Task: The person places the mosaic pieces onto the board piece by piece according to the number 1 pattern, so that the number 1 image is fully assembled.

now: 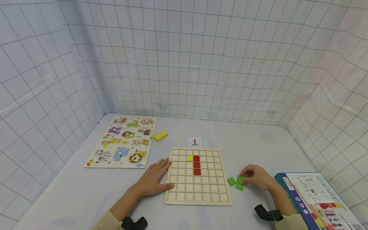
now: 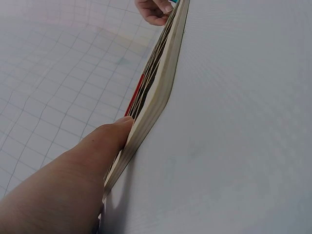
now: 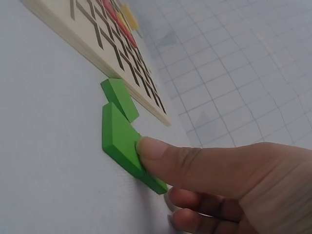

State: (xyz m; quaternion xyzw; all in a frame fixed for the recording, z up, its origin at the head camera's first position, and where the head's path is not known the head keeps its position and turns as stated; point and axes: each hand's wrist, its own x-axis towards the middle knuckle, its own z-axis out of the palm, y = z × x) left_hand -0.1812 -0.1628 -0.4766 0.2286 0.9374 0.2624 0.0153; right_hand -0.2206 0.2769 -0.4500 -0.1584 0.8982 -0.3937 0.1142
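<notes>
A wooden grid board lies on the table, with a column of red squares and a yellow piece in its cells. My left hand rests spread along the board's left edge, its thumb over the rim. Right of the board, my right hand pinches a green square tile between thumb and fingers; the index fingertip is hidden in the right wrist view. Another green tile lies against it, partly under the thumb. A further green tile lies nearer the board.
Behind the board lies a small pattern card. An animal puzzle board is at the left, with a yellow block beside it. A printed box sits at the right. White gridded cloth surrounds the table.
</notes>
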